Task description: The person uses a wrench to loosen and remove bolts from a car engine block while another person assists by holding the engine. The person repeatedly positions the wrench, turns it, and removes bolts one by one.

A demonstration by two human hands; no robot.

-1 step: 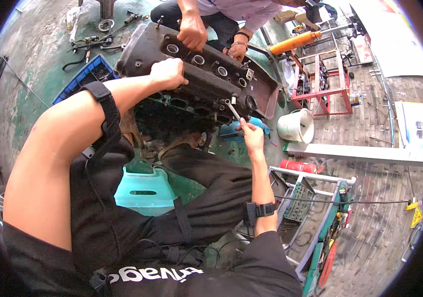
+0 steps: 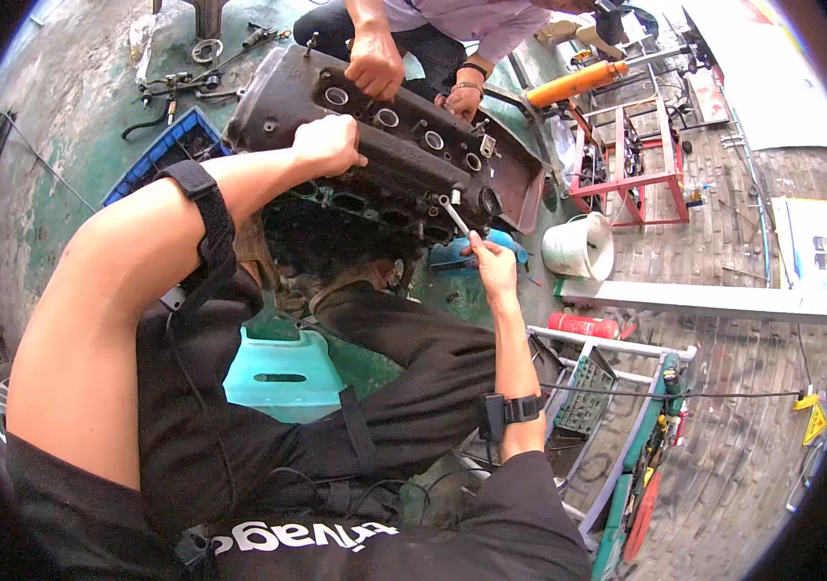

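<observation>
From the head view, the dark engine assembly (image 2: 283, 92) was set slantwise in front of a co-worker (image 2: 491, 17), probably so it could be reached from both sides. The wrench (image 2: 456, 219) was pinched near its lower end by the right hand (image 2: 494, 266), fingers closed on it, its ring end up against the near side, likely gripped far back for leverage. The left hand (image 2: 328, 145) was planted on the near upper part, fingers curled, maybe as a brace, though whether anything was gripped couldn't be told. One co-worker hand (image 2: 375, 63) was rested up top, seemingly for steadying.
</observation>
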